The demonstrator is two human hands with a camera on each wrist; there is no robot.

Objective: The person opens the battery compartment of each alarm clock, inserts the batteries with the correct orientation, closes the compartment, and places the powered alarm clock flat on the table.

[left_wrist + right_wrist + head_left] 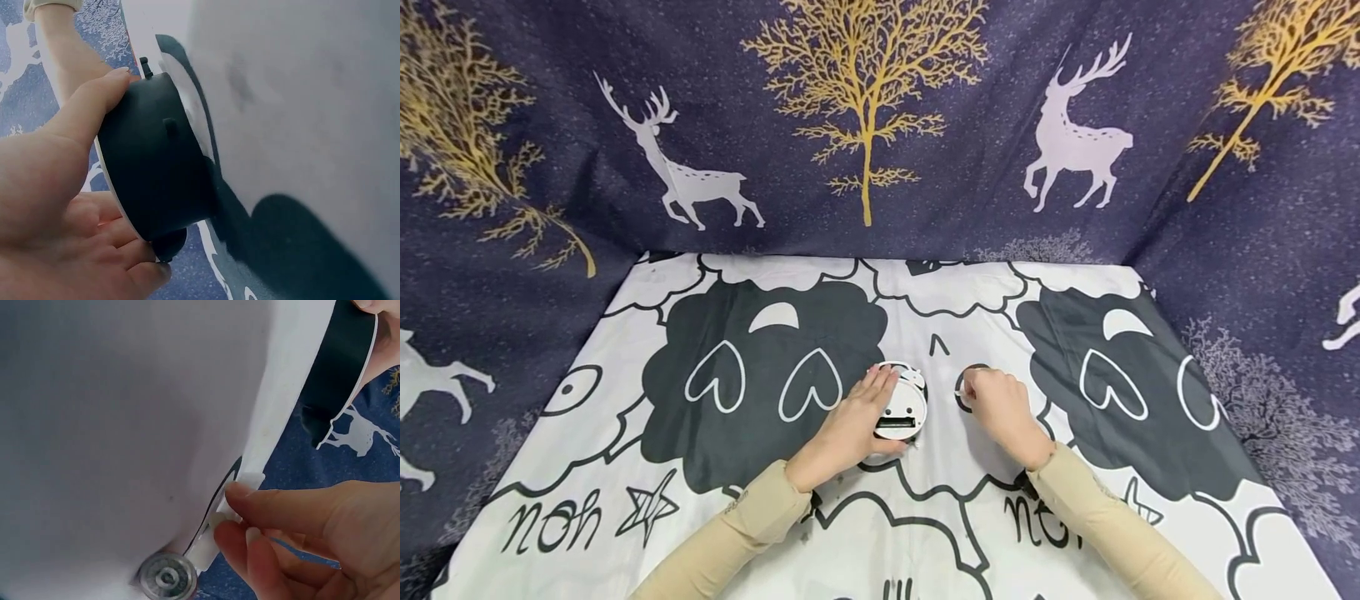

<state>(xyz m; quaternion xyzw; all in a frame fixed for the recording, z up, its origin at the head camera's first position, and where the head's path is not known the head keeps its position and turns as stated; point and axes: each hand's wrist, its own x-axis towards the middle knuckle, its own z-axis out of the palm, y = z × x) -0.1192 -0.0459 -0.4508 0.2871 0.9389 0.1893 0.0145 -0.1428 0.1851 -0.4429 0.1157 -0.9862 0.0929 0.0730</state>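
My left hand (853, 425) grips a round clock-like device (912, 407), thumb and fingers on opposite sides of its rim. Its upward side is white, with a dark rectangular slot. In the left wrist view, its black drum-shaped body (156, 150) has small protruding parts and sits on the cloth. To its right, my right hand (1000, 408) is low over the cloth. Its thumb and fingers pinch a small flat white piece (253, 480), partly hidden by the fingertips. Beside that piece is a round metallic end (167, 576) of something; what it belongs to cannot be told.
A white cloth (917, 533) with black cartoon prints covers the table. Dark blue curtains (910, 192) with deer and gold trees rise behind it and along both sides.
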